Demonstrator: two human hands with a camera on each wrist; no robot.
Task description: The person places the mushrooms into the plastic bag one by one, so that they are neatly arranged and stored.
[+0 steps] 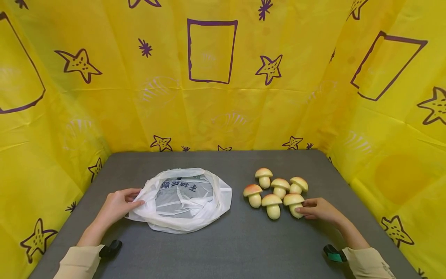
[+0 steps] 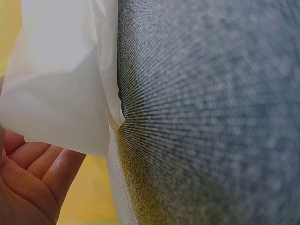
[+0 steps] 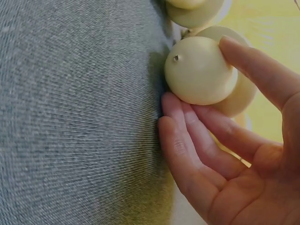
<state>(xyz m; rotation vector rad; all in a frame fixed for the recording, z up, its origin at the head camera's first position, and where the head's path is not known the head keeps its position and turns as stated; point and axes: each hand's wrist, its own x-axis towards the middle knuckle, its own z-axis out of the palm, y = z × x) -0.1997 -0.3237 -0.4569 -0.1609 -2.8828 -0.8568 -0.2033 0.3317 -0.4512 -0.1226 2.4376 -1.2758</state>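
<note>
A white translucent plastic bag (image 1: 205, 223) with dark printed characters lies on the table, its mouth spread in a wide ring. My left hand (image 1: 120, 203) pinches the bag's left rim between thumb and fingers; in the left wrist view the bag (image 2: 56, 79) covers the fingertips. At the right, several toy mushrooms with cream stems and orange-tinged caps lie in a cluster. My right hand (image 1: 320, 210) has its thumb and fingers around the stem of the front right mushroom (image 1: 294, 200). Seen from the right wrist, the thumb and fingers touch opposite sides of that mushroom's rounded stem (image 3: 199, 70).
Close around the held mushroom lie the other mushrooms, including one at the front (image 1: 273, 211) and one at the back (image 1: 263, 173). A grey table (image 1: 216, 252) bears everything. Yellow cloth (image 1: 212, 112) with purple drawings walls the back and both sides.
</note>
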